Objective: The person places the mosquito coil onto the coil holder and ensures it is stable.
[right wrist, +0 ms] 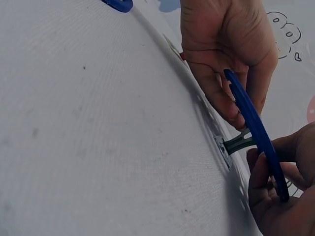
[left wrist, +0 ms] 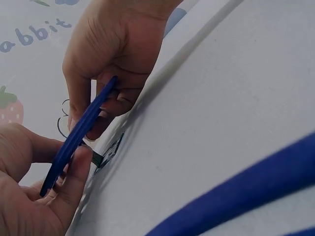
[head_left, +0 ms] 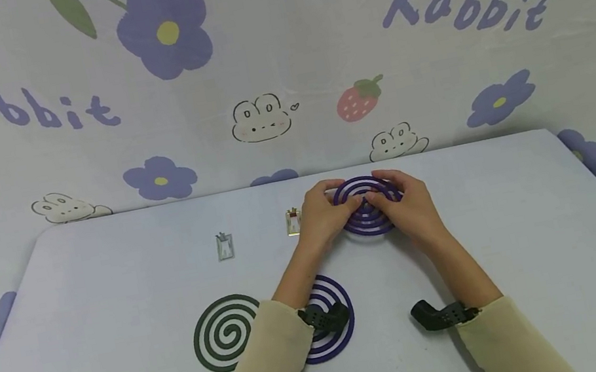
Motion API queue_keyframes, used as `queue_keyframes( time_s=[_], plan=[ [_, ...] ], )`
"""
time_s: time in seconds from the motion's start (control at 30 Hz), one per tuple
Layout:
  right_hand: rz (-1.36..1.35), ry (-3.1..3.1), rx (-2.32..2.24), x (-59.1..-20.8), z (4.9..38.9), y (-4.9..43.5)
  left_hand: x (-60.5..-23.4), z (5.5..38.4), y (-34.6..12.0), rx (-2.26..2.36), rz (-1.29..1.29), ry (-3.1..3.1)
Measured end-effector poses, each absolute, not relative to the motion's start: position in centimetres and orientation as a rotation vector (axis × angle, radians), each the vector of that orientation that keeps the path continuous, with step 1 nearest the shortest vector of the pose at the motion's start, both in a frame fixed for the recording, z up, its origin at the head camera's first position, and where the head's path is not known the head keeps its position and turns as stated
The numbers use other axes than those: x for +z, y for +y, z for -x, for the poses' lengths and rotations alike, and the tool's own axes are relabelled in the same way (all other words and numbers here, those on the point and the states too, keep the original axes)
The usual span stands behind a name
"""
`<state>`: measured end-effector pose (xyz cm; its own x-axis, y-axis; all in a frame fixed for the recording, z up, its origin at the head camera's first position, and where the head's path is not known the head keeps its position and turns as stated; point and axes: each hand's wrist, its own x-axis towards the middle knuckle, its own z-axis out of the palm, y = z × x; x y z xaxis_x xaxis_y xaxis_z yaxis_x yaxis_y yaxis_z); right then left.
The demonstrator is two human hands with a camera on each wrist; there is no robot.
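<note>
A dark blue mosquito coil point(head_left: 373, 230) is held tilted above the far part of the table. My left hand point(head_left: 322, 215) pinches its left side, and my right hand point(head_left: 410, 206) its right side, both thumbs near the coil's centre. In the right wrist view, a small metal coil stand point(right wrist: 239, 143) rises from the table to the coil's centre; whether they are joined I cannot tell. A gold-toned stand point(head_left: 293, 221) lies beside my left hand, partly hidden by it. A second blue coil point(head_left: 350, 313) lies flat under my left wrist, partly covered.
A dark green coil point(head_left: 231, 332) lies at the front left, partly behind my left sleeve. Beyond it, a silver-toned stand point(head_left: 225, 247) rests on the white table point(head_left: 94, 355). A printed curtain point(head_left: 294, 27) hangs along the table's back edge.
</note>
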<state>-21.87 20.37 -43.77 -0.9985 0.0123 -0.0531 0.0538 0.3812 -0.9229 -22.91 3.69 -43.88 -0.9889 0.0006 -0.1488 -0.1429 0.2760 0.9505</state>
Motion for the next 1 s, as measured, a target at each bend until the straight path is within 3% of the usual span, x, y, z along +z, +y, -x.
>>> queue_keyframes(
  time_s=[0.33, 1.0],
  plan=[
    [-0.017, 2.78, -1.527, -43.4, 21.6, 20.5, -43.3, 22.7, 3.6, 1.728, 0.053, 2.503],
    [-0.03, 2.851, -1.542, -42.5, 21.5, 20.5, -41.3, 22.4, 2.3, 1.437, -0.147, 2.659]
  ],
)
